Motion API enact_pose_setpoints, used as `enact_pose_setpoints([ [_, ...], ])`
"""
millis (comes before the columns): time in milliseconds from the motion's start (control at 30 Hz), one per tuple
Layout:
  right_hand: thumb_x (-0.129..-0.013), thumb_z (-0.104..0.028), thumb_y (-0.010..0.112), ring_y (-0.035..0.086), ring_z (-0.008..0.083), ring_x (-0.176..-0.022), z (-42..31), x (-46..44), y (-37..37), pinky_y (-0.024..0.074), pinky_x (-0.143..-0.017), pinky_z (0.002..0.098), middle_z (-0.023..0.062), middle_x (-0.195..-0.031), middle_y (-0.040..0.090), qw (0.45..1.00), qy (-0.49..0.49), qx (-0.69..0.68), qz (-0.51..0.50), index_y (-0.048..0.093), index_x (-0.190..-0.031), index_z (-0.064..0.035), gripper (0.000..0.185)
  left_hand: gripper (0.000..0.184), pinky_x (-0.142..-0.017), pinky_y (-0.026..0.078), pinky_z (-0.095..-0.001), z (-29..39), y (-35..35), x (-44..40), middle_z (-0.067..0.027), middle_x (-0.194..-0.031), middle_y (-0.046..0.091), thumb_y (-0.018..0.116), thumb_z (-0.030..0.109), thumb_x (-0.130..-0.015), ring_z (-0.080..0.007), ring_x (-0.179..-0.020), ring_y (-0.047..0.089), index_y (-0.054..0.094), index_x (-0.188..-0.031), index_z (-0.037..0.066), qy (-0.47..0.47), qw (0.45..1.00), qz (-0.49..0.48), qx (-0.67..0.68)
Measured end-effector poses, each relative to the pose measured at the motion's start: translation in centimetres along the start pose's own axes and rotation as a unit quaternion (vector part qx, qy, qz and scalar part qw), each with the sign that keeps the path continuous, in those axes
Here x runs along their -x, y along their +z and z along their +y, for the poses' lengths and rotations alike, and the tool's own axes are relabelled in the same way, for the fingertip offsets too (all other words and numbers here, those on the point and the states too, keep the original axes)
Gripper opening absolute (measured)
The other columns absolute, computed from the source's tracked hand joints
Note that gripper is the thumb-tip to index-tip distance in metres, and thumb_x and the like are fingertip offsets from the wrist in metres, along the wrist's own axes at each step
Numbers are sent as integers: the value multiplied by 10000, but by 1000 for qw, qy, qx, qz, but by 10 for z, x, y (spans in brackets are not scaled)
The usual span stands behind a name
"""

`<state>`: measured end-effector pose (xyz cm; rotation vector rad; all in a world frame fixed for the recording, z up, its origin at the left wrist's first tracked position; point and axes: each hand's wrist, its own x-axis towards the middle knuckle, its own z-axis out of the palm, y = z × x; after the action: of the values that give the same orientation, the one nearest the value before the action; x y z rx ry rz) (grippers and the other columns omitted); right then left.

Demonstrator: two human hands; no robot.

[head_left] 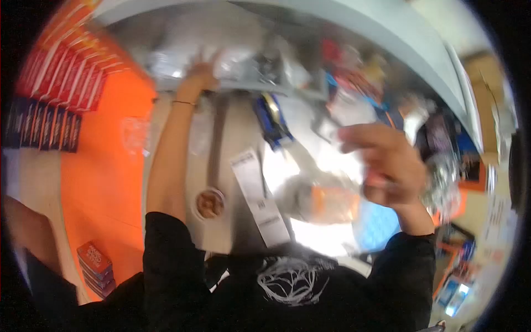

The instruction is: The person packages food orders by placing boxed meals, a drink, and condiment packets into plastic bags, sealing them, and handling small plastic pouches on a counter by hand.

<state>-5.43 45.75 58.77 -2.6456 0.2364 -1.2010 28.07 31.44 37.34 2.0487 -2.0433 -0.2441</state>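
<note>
My left hand (pixel 200 76) reaches to the back of the metal worktop, its fingers spread over clear plastic bags (pixel 166 65). Motion blurs my right hand (pixel 390 163), raised at the right with its fingers curled; what they hold, if anything, I cannot make out. Between the hands lies a blue tape dispenser (pixel 271 119). Nearer to me is a long white printed paper slip (pixel 260 199). A clear plastic package with an orange patch (pixel 332 203) lies below my right hand. Left of the slip sits a round dish with brown contents (pixel 210 203).
Red boxes (pixel 66 77) and dark boxes (pixel 47 126) stand in rows along an orange surface (pixel 102 171) on the left. Mixed packets (pixel 357 72) crowd the back right. A light blue item (pixel 379 226) lies at the front right. Another person's arm (pixel 33 232) shows at far left.
</note>
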Motion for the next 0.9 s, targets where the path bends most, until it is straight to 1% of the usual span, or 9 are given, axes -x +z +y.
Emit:
enact_pose_setpoints([
  [33, -862, -235, 549, 624, 245, -694, -22, 22, -30, 513, -539, 331, 180, -913, 642, 999, 33, 23, 25, 529, -933, -21, 227, 933, -1019, 182, -683, 40, -15, 23, -236, -1507, 13, 728, 345, -708, -537, -1327, 126, 167, -1452, 301, -125, 989, -57, -58],
  [100, -975, -353, 399, 635, 257, -688, -63, 68, -85, 539, -529, 348, 216, -950, 634, 985, 101, 59, 129, 447, -999, -52, 305, 1019, -1087, 245, -471, 110, -53, 63, -282, -1484, 95, 725, 462, -713, -422, -1370, 154, 126, -1468, 131, -154, 983, -51, -85],
  [167, -995, -360, 313, 586, 211, -589, -89, 103, -104, 525, -460, 297, 196, -874, 574, 884, 161, 120, 421, 416, -1096, -72, 322, 1106, -1071, 263, -489, 179, -92, 123, -315, -1439, 210, 710, 573, -679, -453, -1316, 274, 151, -1429, -18, -30, 990, -23, 138],
  [333, -1000, -322, 317, 559, 237, -547, -132, 175, -106, 534, -498, 367, 202, -833, 577, 870, 167, -100, 453, 480, -1019, -19, 345, 797, -836, 474, -413, 308, -51, 261, -293, -1033, 579, 692, 407, -765, -394, -981, 584, 333, -1306, -56, 16, 958, 46, 283],
  [400, -963, -196, 407, 625, 289, -769, -128, 192, -86, 509, -701, 366, 164, -836, 637, 947, 244, 75, 193, 598, -894, 21, 297, 655, -773, 498, -399, 315, -26, 280, -262, -948, 612, 701, 309, -778, -370, -888, 626, 417, -1248, -49, 0, 942, 26, 334],
  [467, -822, 5, 576, 601, 339, -801, -107, 194, -60, 480, -717, 359, 149, -910, 611, 949, 303, -68, 51, 564, -977, 7, 155, 390, -636, 502, -344, 318, -23, 290, -153, -888, 661, 663, 154, -808, -235, -708, 654, 554, -1136, -28, 65, 930, 146, 330],
  [567, -882, -93, 520, 609, 344, -802, -70, 209, -12, 480, -713, 387, 143, -934, 598, 947, 304, -48, -95, 546, -1038, -32, 169, 239, -552, 462, -260, 318, -31, 306, -87, -830, 659, 631, 111, -828, -114, -641, 600, 599, -1026, -19, 6, 885, 102, 454],
  [733, -930, -317, 463, 629, 347, -785, -47, 218, -23, 498, -684, 386, 162, -915, 659, 772, 405, 173, -458, 630, -1043, -66, 322, 155, -526, 403, -194, 312, -42, 323, -32, -774, 621, 621, 48, -829, -31, -631, 524, 589, -966, -17, -58, 840, 99, 530],
  [900, -922, -232, 519, 634, 224, -698, -97, 195, -161, 492, -679, 354, 118, -869, 678, 872, 437, -77, -206, 660, -1026, -23, 272, 390, -666, 454, -209, 289, -37, 337, -89, -938, 620, 730, 96, -752, -79, -785, 560, 530, -1070, -11, -31, 788, 92, 608],
])
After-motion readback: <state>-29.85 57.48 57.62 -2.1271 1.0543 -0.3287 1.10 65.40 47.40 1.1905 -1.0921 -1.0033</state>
